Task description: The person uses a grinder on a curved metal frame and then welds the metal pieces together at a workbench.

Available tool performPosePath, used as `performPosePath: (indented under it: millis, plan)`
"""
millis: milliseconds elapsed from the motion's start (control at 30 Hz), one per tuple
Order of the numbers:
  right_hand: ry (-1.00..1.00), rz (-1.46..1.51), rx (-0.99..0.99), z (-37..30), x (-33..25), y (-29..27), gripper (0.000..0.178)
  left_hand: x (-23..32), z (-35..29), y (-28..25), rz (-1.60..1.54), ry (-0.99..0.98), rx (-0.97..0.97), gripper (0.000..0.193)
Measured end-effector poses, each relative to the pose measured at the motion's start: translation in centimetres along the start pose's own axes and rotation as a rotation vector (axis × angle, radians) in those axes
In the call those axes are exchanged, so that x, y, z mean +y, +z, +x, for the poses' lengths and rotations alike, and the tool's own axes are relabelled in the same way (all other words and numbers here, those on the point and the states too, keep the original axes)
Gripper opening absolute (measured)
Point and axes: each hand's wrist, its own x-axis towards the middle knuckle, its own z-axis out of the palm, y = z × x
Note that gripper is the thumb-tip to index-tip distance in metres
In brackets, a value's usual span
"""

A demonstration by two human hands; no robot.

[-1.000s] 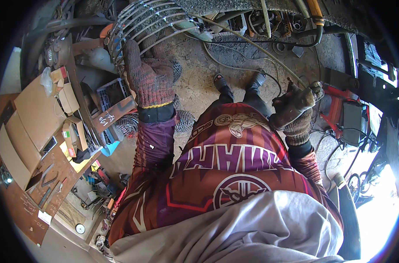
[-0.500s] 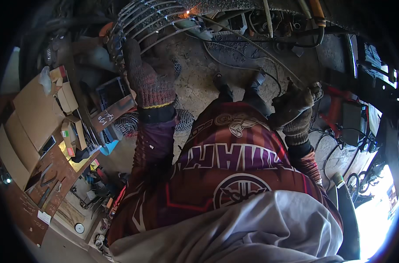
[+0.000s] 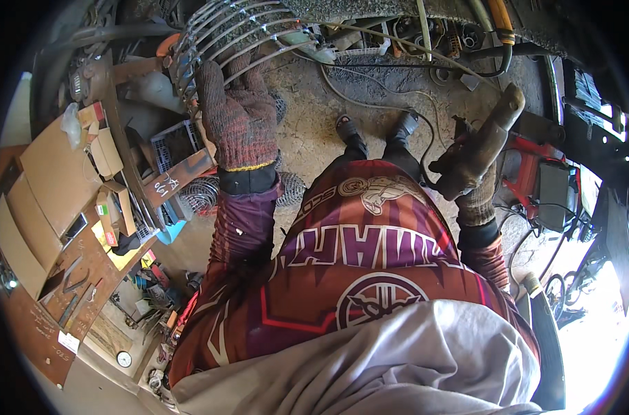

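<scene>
My left hand (image 3: 239,117), in a dark knitted glove with a yellow edge, is closed on the lower bars of a cage of curved metal rods (image 3: 242,34) at the top. At the right, my gloved right hand (image 3: 482,197) is wrapped around a worn, brownish electrode holder (image 3: 477,155). Most of its fingers are hidden behind the holder. A long thin rod (image 3: 411,50) runs from near the holder's upper end across to the cage's edge. Whether its far tip touches the cage, I cannot tell.
A cable (image 3: 370,104) crosses the floor near my sandalled feet (image 3: 349,128). Wire coils (image 3: 202,196) lie by my left forearm. Left is a bench with cardboard (image 3: 58,180) and hand tools (image 3: 71,283). An orange-handled tool (image 3: 500,17) hangs at upper right; a red frame (image 3: 525,173) stands below.
The bright orange spark at the cage's edge is gone, and the scene is brighter. My right hand has tilted the holder upward, raising the rod's near end. My left hand stays on the cage.
</scene>
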Motion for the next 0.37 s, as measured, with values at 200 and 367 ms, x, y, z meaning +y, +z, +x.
performPosePath:
  millis: [200,367]
  plan:
    - [-0.51,-0.686,-0.008,-1.6,-1.0,0.2,0.037,0.0,-0.6,1.1,-0.089,0.016,-0.083,0.029]
    - [-0.193,-0.187,0.023,-1.3,6.3,-1.4,0.059,-0.3,-0.4,1.0,-0.07,0.12,-0.026,0.035]
